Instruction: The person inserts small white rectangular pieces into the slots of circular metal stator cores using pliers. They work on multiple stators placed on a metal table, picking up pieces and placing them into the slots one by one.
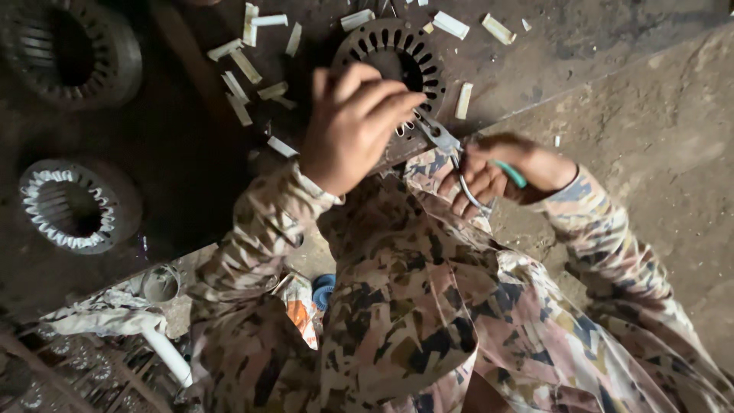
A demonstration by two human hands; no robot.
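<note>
Head view looks straight down over a lap in patterned cloth, which fills the lower middle of the frame. Just above it, right of centre, the right hand (501,172) is clamped around the handles of a pair of pliers (459,157), one grip teal, the other bare metal. The tool's long axis runs up and to the left, so its nose points at the lower right rim of the slotted stator ring (390,57) in the upper middle. The left hand (355,126) is the nearer of the two to that ring: it lies over the ring's lower rim, fingers bunched together and pressed down, covering the spot where the nose arrives. Whether the nose bites on anything, I cannot tell; the fingers hide it, and the light is dim.

Farther off, pale strips of insulation paper (245,67) lie scattered on the dark bench around the ring. At the left edge sits a second stator with white liners (73,205) already in its slots, and above it a bare dark one (69,50), partly cut off by the frame.
</note>
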